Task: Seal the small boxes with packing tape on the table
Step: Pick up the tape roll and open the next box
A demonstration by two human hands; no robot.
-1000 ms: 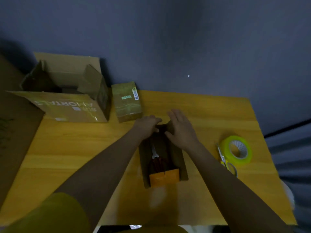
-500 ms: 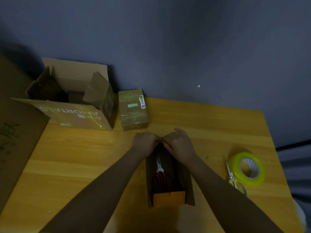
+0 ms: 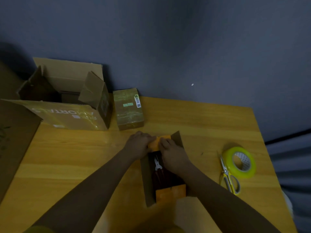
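Surface [image 3: 193, 118]: smooth varnished wood. Open box [image 3: 148, 179]: matt brown cardboard. Taped box [image 3: 128, 109]: glossy film over cardboard. Tape roll [image 3: 239, 163]: glossy plastic. Scissors [image 3: 228, 175]: metal blades.

Both hands cover the far end of the open small box [image 3: 164, 172], so where the fingers [image 3: 164, 142] end up on that orange flap [image 3: 159, 143] is hard to tell. The thing inside [image 3: 157, 165] is too dark, maybe pliers. Label print on the taped box [image 3: 128, 109] is unreadable. The big carton [image 3: 64, 98] runs off the left edge.
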